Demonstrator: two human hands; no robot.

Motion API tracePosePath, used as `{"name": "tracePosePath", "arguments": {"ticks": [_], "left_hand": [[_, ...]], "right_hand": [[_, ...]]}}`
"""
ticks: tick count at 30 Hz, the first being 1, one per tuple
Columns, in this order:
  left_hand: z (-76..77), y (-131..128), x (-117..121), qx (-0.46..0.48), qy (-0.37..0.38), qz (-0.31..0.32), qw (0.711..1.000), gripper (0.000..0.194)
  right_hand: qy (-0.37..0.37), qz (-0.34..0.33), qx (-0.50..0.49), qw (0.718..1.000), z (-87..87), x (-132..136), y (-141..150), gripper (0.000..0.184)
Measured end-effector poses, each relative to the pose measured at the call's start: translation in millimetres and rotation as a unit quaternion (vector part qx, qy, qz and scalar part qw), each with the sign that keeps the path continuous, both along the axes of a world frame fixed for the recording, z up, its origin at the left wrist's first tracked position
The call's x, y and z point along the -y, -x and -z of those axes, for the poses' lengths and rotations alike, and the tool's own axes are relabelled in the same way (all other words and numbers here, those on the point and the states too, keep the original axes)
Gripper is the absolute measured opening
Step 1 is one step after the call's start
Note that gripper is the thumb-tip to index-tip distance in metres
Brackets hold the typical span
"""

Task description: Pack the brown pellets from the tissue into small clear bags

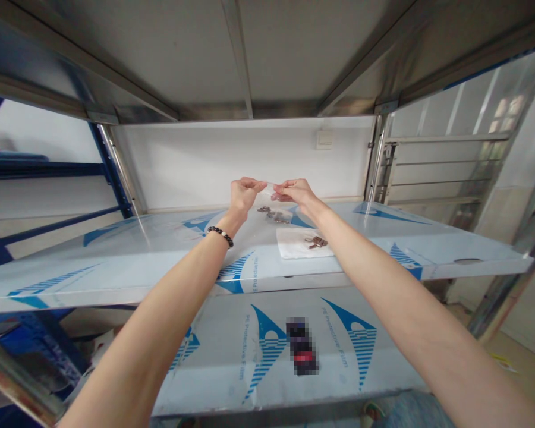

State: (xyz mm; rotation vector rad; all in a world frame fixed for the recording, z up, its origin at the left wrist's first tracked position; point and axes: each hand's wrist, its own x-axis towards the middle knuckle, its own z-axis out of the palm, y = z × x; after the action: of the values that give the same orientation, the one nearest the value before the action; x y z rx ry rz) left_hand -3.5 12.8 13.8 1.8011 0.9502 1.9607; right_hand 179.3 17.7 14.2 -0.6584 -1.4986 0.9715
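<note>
Above the back of the shelf, my left hand (245,193) and my right hand (295,191) are raised close together, fingers pinched. Between the fingertips stretches the edge of something thin and clear that looks like a plastic bag (270,191); its lower outline is hard to make out. Just below the hands, small brown pieces (277,216) show, and I cannot tell whether they lie inside the clear plastic or on the shelf. Near my right forearm a white sheet (289,245) lies flat with several small brown pieces (316,242) on it. A black beaded bracelet (220,235) circles my left wrist.
The metal shelf (129,255) is covered in blue-printed protective film. A lower shelf (214,356) carries a pixelated dark object (302,346). Another metal shelf (205,53) hangs low overhead. Shiny posts (378,157) stand at the back corners, and a wall switch (324,139) is behind.
</note>
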Motion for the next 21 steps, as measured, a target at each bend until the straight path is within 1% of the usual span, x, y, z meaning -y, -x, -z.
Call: {"name": "tracePosePath", "arguments": {"ticks": [2,4,7,9,11,12,14,15,17,18,19,21], "left_hand": [[1.9,0,2,-0.053,-0.013,-0.010,0.998,0.022],[4.8,0,7,-0.142,-0.013,-0.010,0.990,0.022],[7.2,2,17,-0.272,-0.010,-0.019,0.962,0.022],[5.9,7,24,-0.334,-0.021,-0.050,0.941,0.022],[2.8,20,31,-0.375,-0.029,-0.091,0.922,0.022],[1.4,31,35,-0.390,-0.026,-0.111,0.914,0.021],[0.4,59,44,-0.406,-0.009,-0.147,0.902,0.018],[1.4,77,49,-0.427,0.007,-0.161,0.890,0.016],[6.5,117,60,-0.482,0.055,-0.183,0.855,0.012],[10.1,137,67,-0.506,0.078,-0.176,0.841,0.011],[14.1,156,73,-0.515,0.092,-0.165,0.836,0.014],[21.6,188,85,-0.513,0.114,-0.146,0.838,0.031]], "right_hand": [[0.007,0.003,0.006,1.000,2.9,-4,-5,0.032],[0.015,0.028,0.018,0.999,6.0,-8,-9,0.030],[0.004,0.053,0.057,0.997,10.5,-15,-13,0.028],[-0.008,0.042,0.093,0.995,12.8,-17,-13,0.027],[-0.004,0.039,0.117,0.992,14.1,-17,-12,0.028],[0.006,0.041,0.125,0.991,14.5,-16,-12,0.028],[0.034,0.043,0.138,0.989,14.8,-12,-12,0.028],[0.048,0.038,0.141,0.988,14.9,-9,-13,0.026],[0.072,0.026,0.128,0.989,15.0,-3,-15,0.022],[0.085,0.029,0.110,0.990,15.3,-1,-15,0.021],[0.098,0.038,0.085,0.991,15.8,0,-16,0.020],[0.131,0.067,0.034,0.989,18.0,-2,-17,0.019]]}}
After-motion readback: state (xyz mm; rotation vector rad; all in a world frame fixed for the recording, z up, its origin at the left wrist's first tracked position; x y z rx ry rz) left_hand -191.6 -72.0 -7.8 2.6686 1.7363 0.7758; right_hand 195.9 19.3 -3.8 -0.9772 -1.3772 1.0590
